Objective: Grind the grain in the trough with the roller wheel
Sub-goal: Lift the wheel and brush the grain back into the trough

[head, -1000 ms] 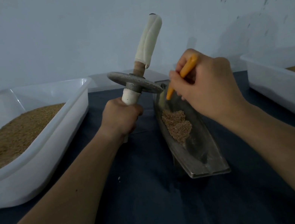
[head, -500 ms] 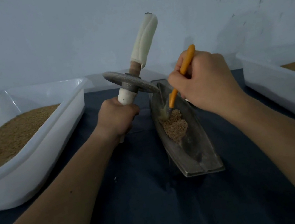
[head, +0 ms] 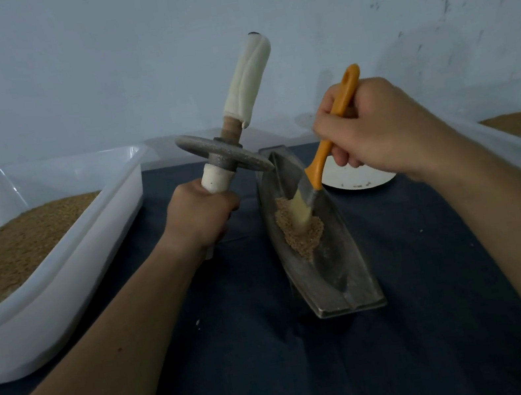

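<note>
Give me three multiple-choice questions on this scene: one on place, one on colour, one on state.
1. Relative to the trough, the roller wheel is: A inside it; B held up at its left; C lying behind it.
2. The handle of the brush is: A orange; B green; C black.
3. The left hand is: A open; B gripping the roller wheel; C holding the brush.
Answers: B, it is above and left of the groove; A, plainly orange; B, fingers curl round its white handle.
</note>
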